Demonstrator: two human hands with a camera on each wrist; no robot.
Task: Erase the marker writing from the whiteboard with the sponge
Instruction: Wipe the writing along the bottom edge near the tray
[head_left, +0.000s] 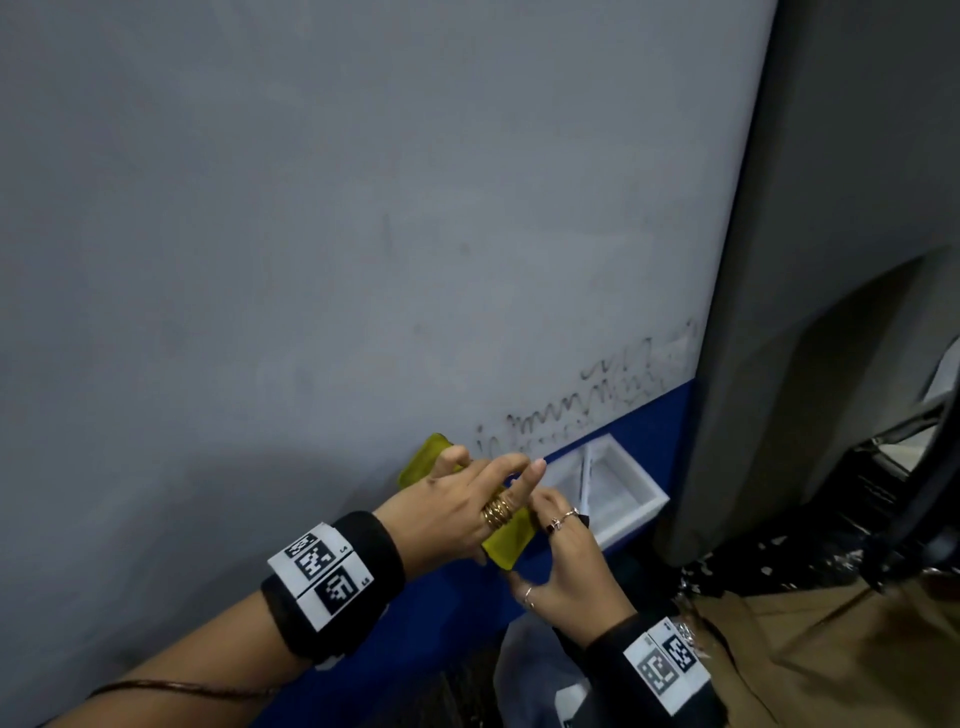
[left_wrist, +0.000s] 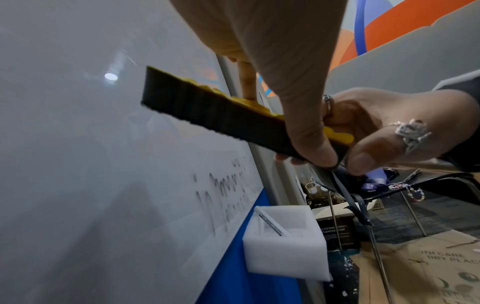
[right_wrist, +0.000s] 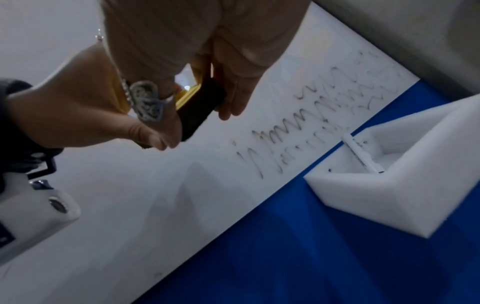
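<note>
The whiteboard fills most of the head view. Black marker scribbles run along its lower right edge. A yellow sponge with a dark felt face is held just left of the scribbles, close to the board. My left hand grips it, fingers over the yellow back and thumb on the felt. My right hand pinches the sponge's near end from below.
A white foam tray holding a marker hangs on the blue band under the board. A grey panel borders the board's right edge. Cardboard lies lower right.
</note>
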